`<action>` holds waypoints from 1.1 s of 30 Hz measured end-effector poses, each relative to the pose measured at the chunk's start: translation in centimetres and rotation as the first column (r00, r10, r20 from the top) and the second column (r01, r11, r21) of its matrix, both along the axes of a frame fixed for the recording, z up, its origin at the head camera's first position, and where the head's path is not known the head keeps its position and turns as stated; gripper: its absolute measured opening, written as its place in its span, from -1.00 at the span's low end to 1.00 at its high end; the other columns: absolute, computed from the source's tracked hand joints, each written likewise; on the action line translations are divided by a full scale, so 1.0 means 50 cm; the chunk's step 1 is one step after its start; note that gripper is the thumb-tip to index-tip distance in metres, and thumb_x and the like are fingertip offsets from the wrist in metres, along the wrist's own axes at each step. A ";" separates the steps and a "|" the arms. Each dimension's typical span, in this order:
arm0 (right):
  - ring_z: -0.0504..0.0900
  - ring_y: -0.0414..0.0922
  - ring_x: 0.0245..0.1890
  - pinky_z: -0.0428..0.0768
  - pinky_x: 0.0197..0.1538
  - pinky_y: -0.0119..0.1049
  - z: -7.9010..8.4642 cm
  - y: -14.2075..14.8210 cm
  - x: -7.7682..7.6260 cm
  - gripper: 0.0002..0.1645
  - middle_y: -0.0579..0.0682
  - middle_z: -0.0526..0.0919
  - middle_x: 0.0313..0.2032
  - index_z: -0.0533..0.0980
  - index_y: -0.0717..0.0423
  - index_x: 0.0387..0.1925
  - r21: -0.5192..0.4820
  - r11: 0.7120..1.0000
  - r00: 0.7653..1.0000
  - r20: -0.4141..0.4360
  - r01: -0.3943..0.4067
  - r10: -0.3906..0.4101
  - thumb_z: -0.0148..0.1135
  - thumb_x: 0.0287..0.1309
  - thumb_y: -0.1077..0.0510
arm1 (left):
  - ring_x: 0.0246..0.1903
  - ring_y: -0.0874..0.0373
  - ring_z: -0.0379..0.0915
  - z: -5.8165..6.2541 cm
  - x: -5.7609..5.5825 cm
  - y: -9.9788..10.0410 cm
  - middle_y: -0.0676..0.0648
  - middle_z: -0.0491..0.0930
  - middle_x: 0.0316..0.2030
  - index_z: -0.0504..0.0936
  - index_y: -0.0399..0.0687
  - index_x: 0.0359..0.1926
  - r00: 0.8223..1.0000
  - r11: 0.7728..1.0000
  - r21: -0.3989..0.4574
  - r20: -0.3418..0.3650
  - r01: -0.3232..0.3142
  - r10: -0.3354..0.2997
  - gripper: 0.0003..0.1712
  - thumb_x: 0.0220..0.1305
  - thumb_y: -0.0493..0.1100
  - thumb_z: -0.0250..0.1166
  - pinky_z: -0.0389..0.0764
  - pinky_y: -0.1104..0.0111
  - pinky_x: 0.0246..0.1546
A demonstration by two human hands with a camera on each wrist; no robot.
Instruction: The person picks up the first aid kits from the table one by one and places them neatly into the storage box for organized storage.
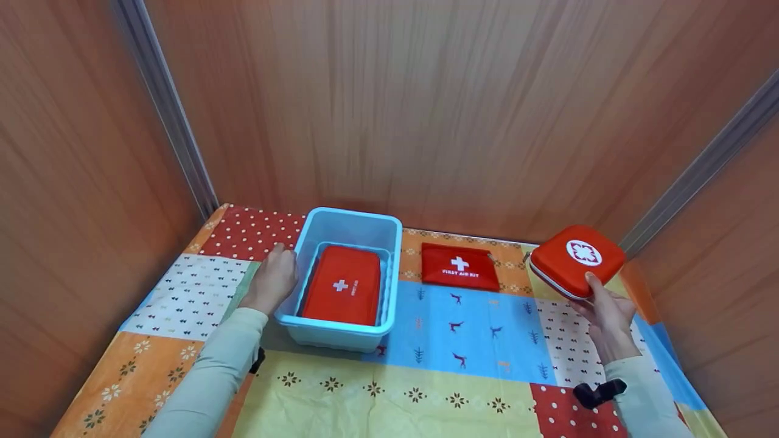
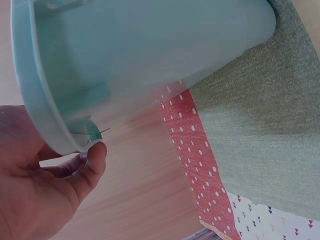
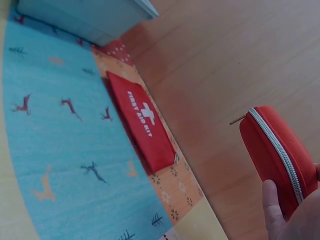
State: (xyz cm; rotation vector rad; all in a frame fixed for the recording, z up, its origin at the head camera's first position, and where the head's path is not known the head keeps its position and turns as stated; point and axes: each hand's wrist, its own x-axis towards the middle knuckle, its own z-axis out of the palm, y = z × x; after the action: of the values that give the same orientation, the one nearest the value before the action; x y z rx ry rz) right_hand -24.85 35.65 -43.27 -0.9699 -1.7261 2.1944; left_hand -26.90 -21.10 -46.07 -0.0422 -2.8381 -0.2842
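My left hand [image 1: 275,277] grips the left rim of a light blue plastic bin [image 1: 336,329], its curled fingers [image 2: 96,157] at the lip in the left wrist view. Inside the bin lies a flat red first aid pouch [image 1: 341,301] with a white cross. Over at the right, my right hand [image 1: 608,313] holds a red zippered first aid case [image 1: 563,258] above the cloth, thumb on top. Its silver zipper and pull tab show in the right wrist view. A red first aid kit pouch [image 1: 461,280] lies flat between the bin and the case.
A patchwork-print cloth [image 1: 389,389] covers the table. Wood-grain panels [image 1: 462,109] rise behind it and at both sides, joined by grey metal corner strips [image 1: 164,103]. The bin stands near the back panel.
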 end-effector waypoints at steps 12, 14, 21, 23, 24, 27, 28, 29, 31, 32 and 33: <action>0.72 -0.26 -0.30 0.66 -0.08 -0.40 0.011 -0.066 -0.011 -0.06 -0.13 0.60 -0.05 0.29 0.09 0.37 0.085 0.987 0.991 0.003 -0.134 0.134 0.36 0.06 -0.24 | -0.15 -0.14 0.59 0.002 0.000 -0.005 -0.17 0.53 -0.38 0.57 -0.21 -0.24 0.999 0.999 0.039 0.032 0.018 -0.020 -0.77 0.27 -0.10 0.29 0.71 0.01 -0.29; 0.72 -0.24 -0.30 0.67 -0.09 -0.40 0.013 -0.082 -0.016 -0.09 -0.12 0.62 -0.07 0.28 0.14 0.38 0.099 0.982 0.986 -0.005 -0.162 0.164 0.33 0.12 -0.21 | -0.15 -0.14 0.59 0.002 0.000 -0.005 -0.17 0.52 -0.38 0.56 -0.21 -0.24 0.999 0.999 0.030 0.033 0.017 -0.018 -0.76 0.26 -0.10 0.30 0.71 0.02 -0.29; 0.72 -0.20 -0.25 0.67 -0.09 -0.39 0.027 -0.155 -0.029 -0.15 -0.02 0.62 0.04 0.32 0.15 0.36 0.155 0.958 0.969 -0.007 -0.242 0.246 0.31 0.17 -0.18 | -0.11 -0.15 0.57 0.001 0.002 -0.002 -0.18 0.52 -0.32 0.54 -0.20 -0.17 0.997 0.998 0.070 0.082 0.000 -0.006 -0.74 0.26 -0.10 0.30 0.70 -0.03 -0.24; 0.73 -0.19 -0.23 0.67 -0.07 -0.37 0.031 -0.180 -0.032 -0.15 0.01 0.60 0.10 0.33 0.14 0.34 0.172 0.949 0.963 -0.014 -0.265 0.271 0.33 0.14 -0.19 | -0.11 -0.15 0.57 0.001 0.003 -0.002 -0.19 0.52 -0.30 0.53 -0.19 -0.17 0.996 0.997 0.073 0.087 -0.007 0.001 -0.74 0.26 -0.10 0.30 0.70 -0.03 -0.24; 0.74 -0.18 -0.22 0.67 -0.07 -0.36 0.033 -0.192 -0.033 -0.14 0.03 0.59 0.12 0.34 0.14 0.33 0.181 0.943 0.958 -0.016 -0.279 0.286 0.34 0.13 -0.20 | -0.11 -0.14 0.57 0.001 0.004 -0.002 -0.19 0.51 -0.30 0.52 -0.19 -0.18 0.996 0.997 0.073 0.087 -0.010 0.003 -0.74 0.26 -0.10 0.30 0.70 -0.03 -0.24; 0.74 -0.18 -0.22 0.68 -0.08 -0.34 0.039 -0.229 -0.038 -0.17 0.10 0.54 0.18 0.32 0.14 0.30 0.195 0.929 0.946 -0.017 -0.315 0.324 0.34 0.13 -0.19 | -0.13 -0.14 0.58 -0.001 0.006 -0.003 -0.19 0.51 -0.32 0.53 -0.20 -0.20 0.999 0.998 0.060 0.052 -0.003 0.000 -0.75 0.25 -0.09 0.30 0.70 0.00 -0.26; 0.74 -0.18 -0.22 0.68 -0.09 -0.33 0.041 -0.240 -0.039 -0.18 0.12 0.53 0.19 0.31 0.15 0.29 0.197 0.925 0.943 -0.018 -0.324 0.334 0.34 0.14 -0.19 | -0.14 -0.14 0.58 -0.001 0.006 -0.003 -0.19 0.52 -0.34 0.54 -0.20 -0.21 0.999 0.999 0.050 0.035 0.005 -0.007 -0.75 0.25 -0.10 0.30 0.71 0.00 -0.27; 0.74 -0.17 -0.24 0.69 -0.11 -0.33 0.042 -0.251 -0.042 -0.20 0.15 0.52 0.19 0.31 0.15 0.27 0.200 0.923 0.940 -0.017 -0.330 0.340 0.33 0.15 -0.18 | -0.15 -0.14 0.59 -0.002 0.005 -0.003 -0.19 0.52 -0.35 0.55 -0.21 -0.22 1.000 0.999 0.038 0.019 0.014 -0.014 -0.75 0.25 -0.10 0.31 0.71 0.01 -0.28; 0.73 -0.16 -0.26 0.70 -0.15 -0.31 0.045 -0.273 -0.046 -0.23 0.18 0.51 0.18 0.27 0.17 0.24 0.207 0.918 0.938 -0.012 -0.338 0.348 0.32 0.18 -0.15 | -0.16 -0.13 0.61 -0.003 0.004 -0.003 -0.18 0.54 -0.38 0.56 -0.22 -0.23 1.000 0.999 0.039 -0.001 0.021 -0.021 -0.76 0.26 -0.10 0.30 0.71 0.02 -0.29; 0.73 -0.16 -0.27 0.70 -0.16 -0.30 0.046 -0.284 -0.048 -0.25 0.19 0.51 0.18 0.25 0.18 0.23 0.208 0.917 0.936 -0.013 -0.341 0.351 0.32 0.19 -0.13 | -0.17 -0.13 0.62 -0.004 0.003 -0.003 -0.17 0.54 -0.39 0.57 -0.22 -0.24 1.000 0.999 0.036 -0.009 0.023 -0.023 -0.76 0.26 -0.10 0.30 0.72 0.02 -0.30; 0.72 -0.15 -0.26 0.71 -0.15 -0.28 0.047 -0.296 -0.050 -0.24 0.19 0.51 0.18 0.23 0.17 0.22 0.209 0.915 0.934 -0.008 -0.347 0.356 0.32 0.18 -0.13 | -0.17 -0.13 0.62 -0.004 0.001 -0.003 -0.17 0.54 -0.39 0.57 -0.21 -0.24 1.000 0.999 0.028 -0.005 0.021 -0.021 -0.76 0.26 -0.10 0.30 0.72 0.02 -0.30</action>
State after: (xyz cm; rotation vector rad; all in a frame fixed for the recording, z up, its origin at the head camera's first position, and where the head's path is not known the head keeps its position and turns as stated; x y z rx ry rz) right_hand -27.35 20.88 -40.93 -0.5914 -2.1958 2.1535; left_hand -26.83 -21.25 -46.25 -0.0664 -2.8295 -0.3279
